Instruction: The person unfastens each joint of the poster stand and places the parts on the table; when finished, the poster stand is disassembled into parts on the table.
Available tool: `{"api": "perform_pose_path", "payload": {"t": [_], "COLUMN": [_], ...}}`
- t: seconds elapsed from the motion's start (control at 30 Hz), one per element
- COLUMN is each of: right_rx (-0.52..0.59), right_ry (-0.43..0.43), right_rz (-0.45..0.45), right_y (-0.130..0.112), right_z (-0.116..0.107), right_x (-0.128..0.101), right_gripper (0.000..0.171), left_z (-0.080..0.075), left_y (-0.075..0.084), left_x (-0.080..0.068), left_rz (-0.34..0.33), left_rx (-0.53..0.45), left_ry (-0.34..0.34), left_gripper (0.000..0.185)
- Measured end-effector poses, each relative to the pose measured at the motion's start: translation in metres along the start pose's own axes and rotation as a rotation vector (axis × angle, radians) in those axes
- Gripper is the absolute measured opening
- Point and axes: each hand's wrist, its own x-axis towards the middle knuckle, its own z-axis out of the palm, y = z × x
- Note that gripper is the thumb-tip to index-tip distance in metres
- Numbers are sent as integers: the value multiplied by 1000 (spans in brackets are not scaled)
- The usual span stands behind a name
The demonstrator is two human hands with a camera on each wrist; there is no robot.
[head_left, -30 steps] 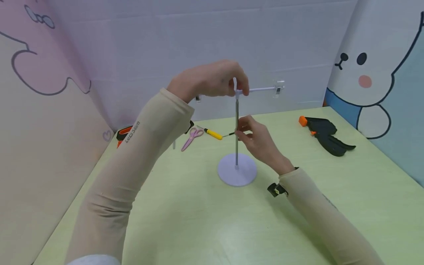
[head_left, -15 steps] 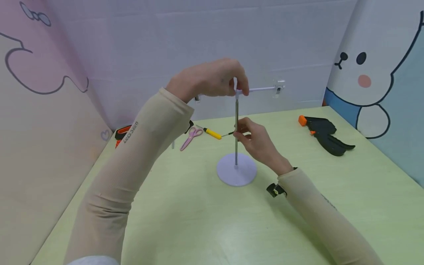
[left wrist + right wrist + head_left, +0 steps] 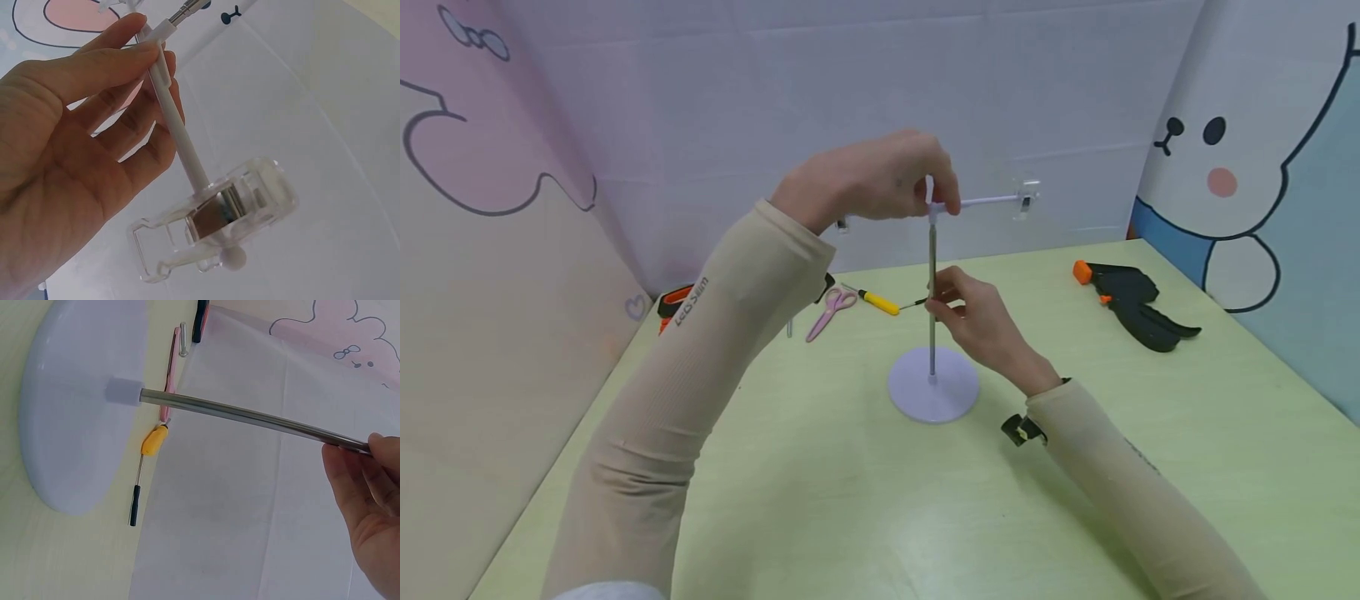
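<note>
No visible change (view drift only).

Staged booth: cartoon wall panels

The head view looked forward and down over the green worktop from above and behind both forearms, taking in the whole stand. The left wrist view sat very close beneath the left hand, facing up along the white crossbar toward the wall (clear clip nearest the lens). The right wrist view looked from close range along the steel pole toward the round base. All three views shared the stand.
</note>
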Motion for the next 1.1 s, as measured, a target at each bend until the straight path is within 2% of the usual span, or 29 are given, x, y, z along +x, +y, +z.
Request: {"api": "perform_pose_path", "payload": {"t": [0.43, 1.1], "right_rx": [0, -6], "right_ry": [-14, -30], "right_rz": [-8, -33], "right_y": [-1, -2], "right_z": [1, 2], "right_x": [-1, 0], "right_gripper": [20, 19], "left_z": [0, -1], "left_y": [-1, 0], "left_x": [-2, -5], "left_rz": [20, 18], "left_rx": [0, 7], "left_ry": [21, 12], "left_gripper": [34, 31]}}
